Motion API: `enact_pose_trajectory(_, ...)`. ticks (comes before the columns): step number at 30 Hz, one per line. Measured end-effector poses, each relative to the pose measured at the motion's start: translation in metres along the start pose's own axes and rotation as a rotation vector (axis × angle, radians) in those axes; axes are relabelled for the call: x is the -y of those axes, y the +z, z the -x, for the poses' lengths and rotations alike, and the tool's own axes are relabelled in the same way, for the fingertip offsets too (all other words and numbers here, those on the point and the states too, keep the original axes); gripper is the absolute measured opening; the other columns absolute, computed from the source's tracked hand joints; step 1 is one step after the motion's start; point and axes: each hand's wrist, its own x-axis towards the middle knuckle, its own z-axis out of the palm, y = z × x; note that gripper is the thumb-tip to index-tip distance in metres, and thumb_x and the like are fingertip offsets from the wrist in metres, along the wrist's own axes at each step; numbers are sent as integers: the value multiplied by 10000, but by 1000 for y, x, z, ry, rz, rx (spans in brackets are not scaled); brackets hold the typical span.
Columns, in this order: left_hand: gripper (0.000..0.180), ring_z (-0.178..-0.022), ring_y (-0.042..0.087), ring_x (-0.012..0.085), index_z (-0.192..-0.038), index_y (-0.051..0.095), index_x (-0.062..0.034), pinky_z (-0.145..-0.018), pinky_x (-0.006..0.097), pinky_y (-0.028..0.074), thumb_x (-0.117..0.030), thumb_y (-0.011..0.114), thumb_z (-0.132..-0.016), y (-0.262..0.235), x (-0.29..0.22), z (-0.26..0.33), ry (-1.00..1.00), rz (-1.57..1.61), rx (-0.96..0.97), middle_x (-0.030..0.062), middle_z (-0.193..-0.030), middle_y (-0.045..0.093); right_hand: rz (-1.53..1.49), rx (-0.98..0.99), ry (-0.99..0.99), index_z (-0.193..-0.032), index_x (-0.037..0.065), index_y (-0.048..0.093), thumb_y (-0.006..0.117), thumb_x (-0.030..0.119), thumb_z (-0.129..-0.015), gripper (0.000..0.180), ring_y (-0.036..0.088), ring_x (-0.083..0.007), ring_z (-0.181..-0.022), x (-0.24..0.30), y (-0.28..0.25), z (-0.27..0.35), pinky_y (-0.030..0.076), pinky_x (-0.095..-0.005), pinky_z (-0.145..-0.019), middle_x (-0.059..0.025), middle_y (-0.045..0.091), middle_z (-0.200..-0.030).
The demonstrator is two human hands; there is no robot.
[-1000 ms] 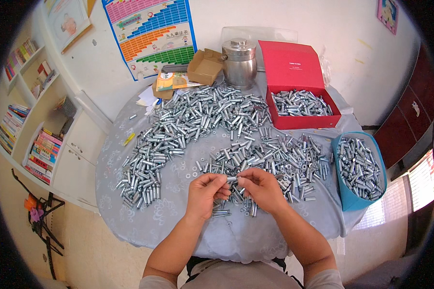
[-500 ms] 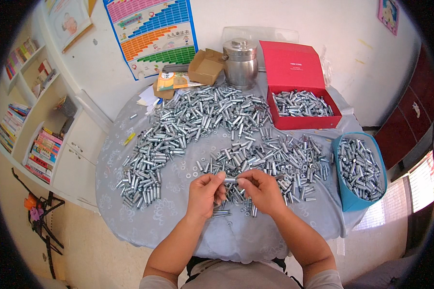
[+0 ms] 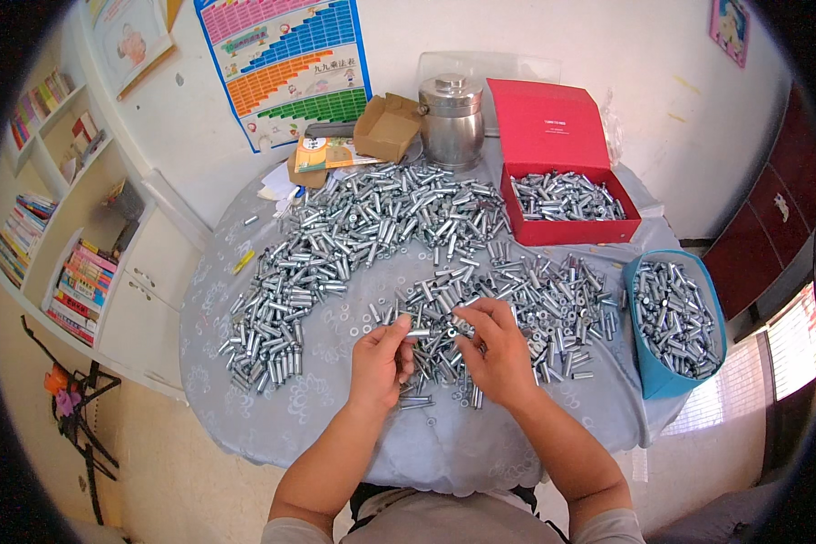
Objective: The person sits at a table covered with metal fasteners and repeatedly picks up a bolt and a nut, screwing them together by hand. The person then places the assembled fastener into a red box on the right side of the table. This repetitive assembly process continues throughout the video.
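My left hand (image 3: 380, 363) is closed in a pinch around a silvery expansion bolt (image 3: 418, 334), which lies nearly level and points toward my right hand. Just to its right, my right hand (image 3: 497, 352) hovers over the near heap of metal parts with thumb and forefinger apart. Beneath both hands spreads that heap of bolts, sleeves and washers (image 3: 562, 313). Loose washers (image 3: 354, 332) lie at its left edge. A larger curved heap of bolts (image 3: 344, 231) sweeps across the back and left of the table.
A red box (image 3: 567, 233) full of bolts stands open at the back right. Nearer, a teal fabric bin (image 3: 675, 385) holds more. A steel canister (image 3: 451, 127), a cardboard tray (image 3: 385, 127) and a yellow marker (image 3: 244, 262) rest on the grey tablecloth (image 3: 335, 426).
My right hand has let go of the bolt's right end; its fingers have parted and shifted slightly right and away from me. My left hand keeps the bolt, moved slightly left.
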Motion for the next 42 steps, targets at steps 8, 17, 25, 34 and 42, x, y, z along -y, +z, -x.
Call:
enact_pose_trajectory(8,162,-552,595,96,-925,671,-39,-457,212,445,-192,722,-915,5,9,0,39,-9,47,46,-773,681,26,27,-125,-1176,33,667,680,39,-869,307,607,-200,-663,-10,18,7,503,-322,-607,-128,668,-914)
enact_pose_trajectory(17,165,-527,578,87,-966,690,-16,-438,215,420,-179,674,-943,1,1,6,30,-125,100,49,-751,684,-182,154,124,-1058,27,668,713,53,-858,207,571,-153,-636,-7,2,0,465,-284,-585,-89,623,-863)
enact_pose_trajectory(25,181,-562,629,166,-982,711,-28,-523,291,477,-196,654,-949,-9,-4,0,352,-690,70,54,-708,681,-28,15,135,-1082,24,609,662,7,-854,234,617,-278,-725,-16,-9,-5,508,-355,-643,-161,570,-1087)
enact_pose_trajectory(34,237,-937,669,323,-1085,705,-85,-802,436,538,-105,615,-867,-97,-53,-91,817,-1593,-280,121,-1140,661,-18,-28,98,-1106,31,621,662,14,-853,257,608,-247,-700,-14,-5,-3,508,-341,-635,-149,570,-1105)
enact_pose_trajectory(42,252,-856,679,300,-1099,684,-67,-751,414,549,-65,636,-853,-96,-58,-85,677,-1863,-267,113,-1070,664,-45,-34,115,-1096,35,628,670,22,-858,242,599,-210,-666,-12,-5,-2,503,-314,-615,-140,568,-1110)
